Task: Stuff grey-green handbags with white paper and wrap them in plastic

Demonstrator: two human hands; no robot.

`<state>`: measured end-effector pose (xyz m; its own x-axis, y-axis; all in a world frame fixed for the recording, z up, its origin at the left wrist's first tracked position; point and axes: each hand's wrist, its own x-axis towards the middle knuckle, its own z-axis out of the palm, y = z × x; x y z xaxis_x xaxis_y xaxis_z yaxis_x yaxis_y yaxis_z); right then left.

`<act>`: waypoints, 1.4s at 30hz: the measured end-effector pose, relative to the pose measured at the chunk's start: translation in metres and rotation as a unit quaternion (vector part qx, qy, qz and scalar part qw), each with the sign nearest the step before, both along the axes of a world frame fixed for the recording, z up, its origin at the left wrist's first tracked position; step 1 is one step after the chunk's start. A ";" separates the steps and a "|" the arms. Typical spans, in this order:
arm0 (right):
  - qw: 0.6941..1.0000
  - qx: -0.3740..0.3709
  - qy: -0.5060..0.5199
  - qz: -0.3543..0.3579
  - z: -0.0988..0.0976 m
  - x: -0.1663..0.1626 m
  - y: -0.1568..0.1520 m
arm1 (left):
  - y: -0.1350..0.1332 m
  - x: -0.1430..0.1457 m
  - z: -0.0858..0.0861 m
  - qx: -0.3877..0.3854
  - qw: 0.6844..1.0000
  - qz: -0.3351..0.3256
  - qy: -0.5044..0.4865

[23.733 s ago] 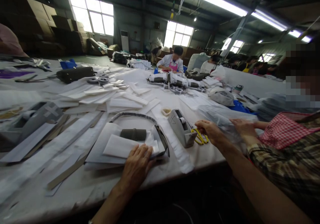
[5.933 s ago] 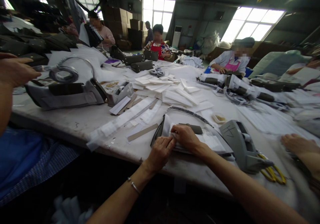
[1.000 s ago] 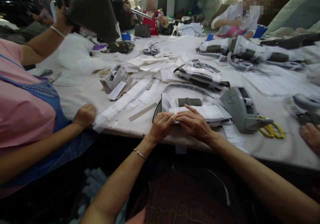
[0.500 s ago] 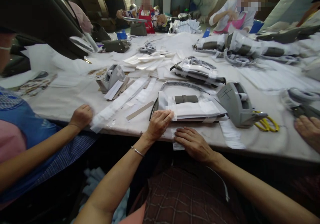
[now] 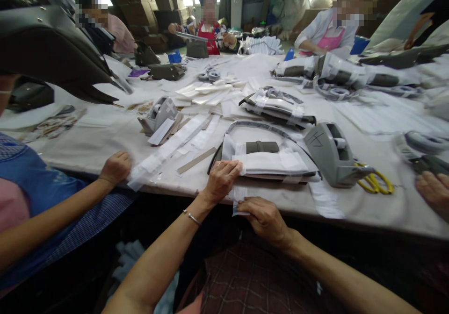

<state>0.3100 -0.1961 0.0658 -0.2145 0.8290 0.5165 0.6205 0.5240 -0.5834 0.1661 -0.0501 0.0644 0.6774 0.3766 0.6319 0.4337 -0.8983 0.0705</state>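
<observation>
A dark grey handbag [image 5: 261, 147] lies on the table in front of me, white paper sheets [image 5: 277, 163] over its front and its wrapped handle arching behind. At its near left corner is my left hand [image 5: 223, 179], fingers closed together on the bag's paper-covered edge. A white strip [image 5: 240, 194] hangs from there over the table edge. Lower and to the right, my right hand [image 5: 264, 218] pinches the strip's lower end between thumb and fingers. The fingertips' exact hold on the bag is partly hidden.
Right of the bag stands a grey tape dispenser [image 5: 329, 153] beside yellow-handled scissors [image 5: 375, 178]. A second dispenser [image 5: 159, 115] and cardboard strips [image 5: 197, 160] lie left. Another wrapped bag [image 5: 277, 106] sits behind. A co-worker's hand [image 5: 116, 167] rests at left, another [image 5: 435, 190] at right.
My right hand has moved down and curled from lying flat to pinching the strip, which now hangs lower. My left hand stays at the bag's corner. The dark bag at upper left has shifted.
</observation>
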 end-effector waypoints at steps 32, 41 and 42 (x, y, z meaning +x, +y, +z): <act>0.904 -0.378 -0.135 -0.145 0.071 0.112 0.203 | -0.025 0.013 0.002 -0.052 0.978 0.052 -0.195; 0.870 -0.484 -0.007 -0.091 0.059 0.119 0.217 | -0.026 0.013 0.001 -0.066 0.978 0.061 -0.189; 0.866 -0.492 0.005 -0.085 0.058 0.120 0.219 | -0.026 0.013 0.002 -0.066 0.978 0.062 -0.188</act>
